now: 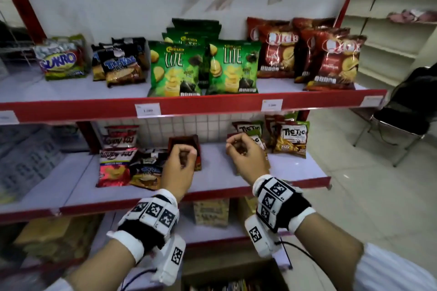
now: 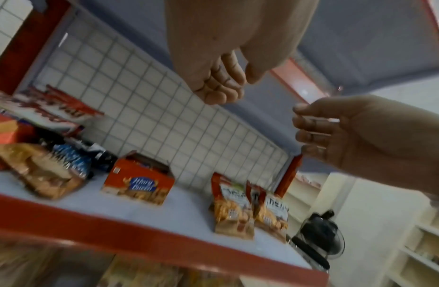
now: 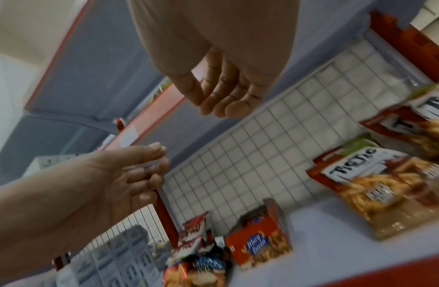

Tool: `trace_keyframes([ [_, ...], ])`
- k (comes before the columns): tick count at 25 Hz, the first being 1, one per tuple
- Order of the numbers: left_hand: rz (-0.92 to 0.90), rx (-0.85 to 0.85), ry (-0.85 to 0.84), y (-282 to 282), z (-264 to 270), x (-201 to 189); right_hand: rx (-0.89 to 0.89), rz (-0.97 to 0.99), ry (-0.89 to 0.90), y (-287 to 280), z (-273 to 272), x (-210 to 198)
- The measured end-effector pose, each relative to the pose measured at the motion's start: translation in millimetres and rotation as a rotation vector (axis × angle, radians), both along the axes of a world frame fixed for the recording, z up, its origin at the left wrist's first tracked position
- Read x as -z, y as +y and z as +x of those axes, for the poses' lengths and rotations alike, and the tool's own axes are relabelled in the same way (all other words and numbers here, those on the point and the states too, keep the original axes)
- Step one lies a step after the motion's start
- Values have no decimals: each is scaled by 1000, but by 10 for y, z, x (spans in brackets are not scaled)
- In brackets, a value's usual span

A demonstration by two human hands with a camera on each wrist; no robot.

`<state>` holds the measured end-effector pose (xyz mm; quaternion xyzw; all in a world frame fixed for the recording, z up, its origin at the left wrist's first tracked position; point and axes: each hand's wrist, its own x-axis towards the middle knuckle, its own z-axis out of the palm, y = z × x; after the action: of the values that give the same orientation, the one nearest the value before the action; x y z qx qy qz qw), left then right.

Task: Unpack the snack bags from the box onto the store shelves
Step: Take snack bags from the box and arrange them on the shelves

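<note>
Both hands are up over the middle shelf (image 1: 212, 179) and neither is holding anything. The left hand (image 1: 181, 165) and the right hand (image 1: 246, 156) both have fingers loosely curled in, relaxed, with a gap between them.

Just past the left hand at 12 o'clock sits a small red biscuit box (image 2: 139, 184), upright on the shelf, apart from the fingers. At about 9 o'clock from it there's a messy pile of snack bags (image 1: 132, 165), red and dark ones leaning on each other. At 2 o'clock from the right hand stand the Tic Tac bags (image 1: 292, 139), upright in a row.

Top shelf has 2 green chip bags (image 1: 203, 68) in front, red ones at 3 o'clock of them.

The cardboard box (image 1: 234, 276) is at 6 o'clock, low between the wrists; looks like packets are inside, but it's blurry.
</note>
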<state>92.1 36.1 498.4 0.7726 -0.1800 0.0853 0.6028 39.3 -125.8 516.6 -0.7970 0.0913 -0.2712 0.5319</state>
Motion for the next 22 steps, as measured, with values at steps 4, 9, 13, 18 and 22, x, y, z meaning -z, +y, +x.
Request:
trace_keyframes([
  [4, 119, 110, 202, 18, -124, 779, -17, 40, 189, 39, -129, 746],
  [9, 307, 170, 470, 117, -62, 1600, -66, 52, 433, 63, -253, 1531],
  [13, 343, 170, 643, 153, -157, 2194, -127, -22, 652, 20, -404, 2213],
  [18, 387, 101, 765, 133, -173, 2965, -219, -101, 809, -130, -394, 3190],
  [22, 408, 11, 789, 97, -218, 3719, -318, -109, 816, -168, -403, 4041],
])
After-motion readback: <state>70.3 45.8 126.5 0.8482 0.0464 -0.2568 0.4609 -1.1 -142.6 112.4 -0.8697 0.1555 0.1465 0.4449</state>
